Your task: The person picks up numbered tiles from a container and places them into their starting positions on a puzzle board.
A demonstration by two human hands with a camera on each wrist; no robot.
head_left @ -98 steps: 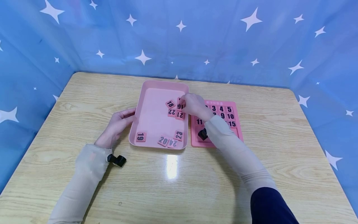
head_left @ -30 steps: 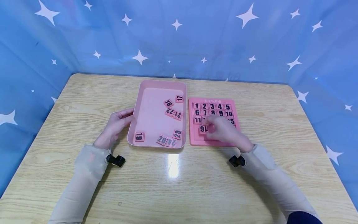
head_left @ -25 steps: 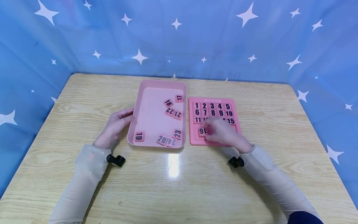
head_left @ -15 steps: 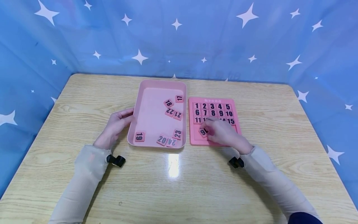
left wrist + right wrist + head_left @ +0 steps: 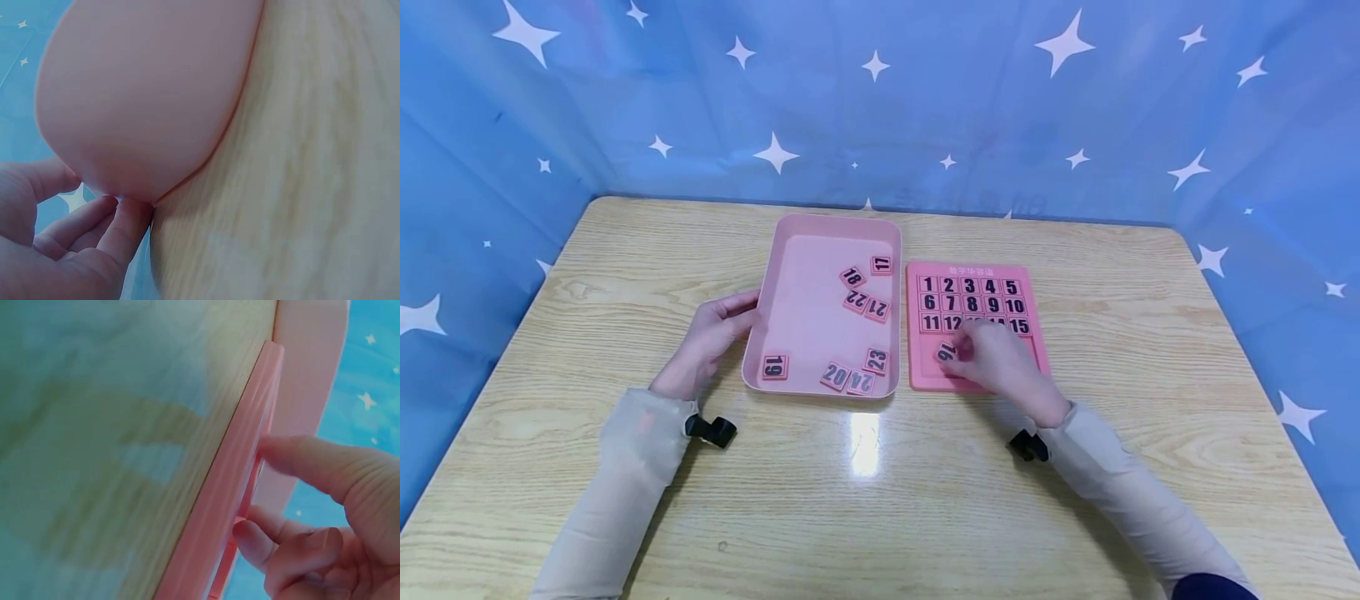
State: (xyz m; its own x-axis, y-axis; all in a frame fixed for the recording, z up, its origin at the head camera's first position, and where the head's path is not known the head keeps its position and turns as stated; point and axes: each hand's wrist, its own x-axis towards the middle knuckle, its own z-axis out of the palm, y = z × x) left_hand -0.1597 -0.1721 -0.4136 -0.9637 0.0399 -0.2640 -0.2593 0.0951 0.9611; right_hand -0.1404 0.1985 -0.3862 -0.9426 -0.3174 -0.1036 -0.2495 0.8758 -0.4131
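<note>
In the head view my left hand (image 5: 703, 342) holds the left side of a pink tray (image 5: 790, 227), thumb and fingertips at its rim and outer wall; the left wrist view shows the fingertips against the wall (image 5: 150, 81). My right hand (image 5: 1000, 362) pinches the number tile 16 (image 5: 946, 352), tilted sideways, over the lower left of the pink puzzle board (image 5: 922, 377). Tiles 1 to 12 and 15 show upright in the board's upper rows; the hand partly covers 13 and 14. In the right wrist view the thumb and fingers are at the board's edge (image 5: 225, 462).
Inside the tray lie several loose tiles: 17 (image 5: 881, 265), 18 (image 5: 852, 277), 22 (image 5: 855, 301) and 21 (image 5: 877, 309) at right, 19 (image 5: 775, 367) at lower left, and 20 (image 5: 836, 375), 24 (image 5: 861, 382) and 23 (image 5: 876, 360) near the front. A blue star-patterned curtain (image 5: 820, 100) hangs behind the wooden table (image 5: 865, 533).
My right hand has taken tile 16 from the tray over to the board. Over the last second the tile has turned from upside down to sideways. My left hand stays at the tray.
</note>
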